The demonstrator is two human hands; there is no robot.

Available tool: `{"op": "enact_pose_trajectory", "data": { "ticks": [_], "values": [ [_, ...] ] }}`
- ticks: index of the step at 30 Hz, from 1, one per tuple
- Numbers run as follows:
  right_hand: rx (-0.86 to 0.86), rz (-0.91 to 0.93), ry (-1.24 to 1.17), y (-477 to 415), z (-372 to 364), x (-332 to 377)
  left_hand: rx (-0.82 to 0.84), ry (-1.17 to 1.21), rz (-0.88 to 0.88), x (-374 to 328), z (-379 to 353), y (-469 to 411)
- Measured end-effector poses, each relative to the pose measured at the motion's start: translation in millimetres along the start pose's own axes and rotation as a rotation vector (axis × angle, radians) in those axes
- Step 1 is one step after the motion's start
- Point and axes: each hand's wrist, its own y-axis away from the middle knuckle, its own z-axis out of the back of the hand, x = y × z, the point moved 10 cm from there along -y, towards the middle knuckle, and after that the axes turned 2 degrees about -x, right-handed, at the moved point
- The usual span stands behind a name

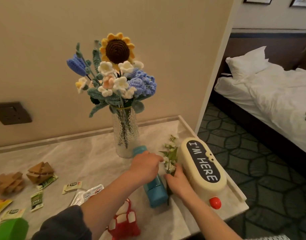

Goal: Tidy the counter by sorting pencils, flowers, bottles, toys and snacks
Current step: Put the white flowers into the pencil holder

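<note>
Marble-look desk [79, 153] against a beige wall, bed [270, 94] off to the right. Right hand [178, 182] grips the stem of a small white flower sprig [170, 157], lying between a blue bottle [154, 191] and a cream "I'M HERE" toy [203, 168]. Left hand [146, 164] reaches over the bottle, fingers touching the sprig's blossoms, loosely curled, nothing held. Glass vase [125, 134] of crochet flowers stands just behind. Snack packets [36, 200], wooden puzzles [40, 172] and a red toy [124, 220] sit to the left.
</note>
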Motion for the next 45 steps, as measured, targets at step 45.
{"op": "enact_pose_trajectory", "data": {
  "ticks": [45],
  "values": [
    [0.477,0.361,0.028,58,-159,133,-0.399,0.978,0.670,165,34,135]
  ]
}}
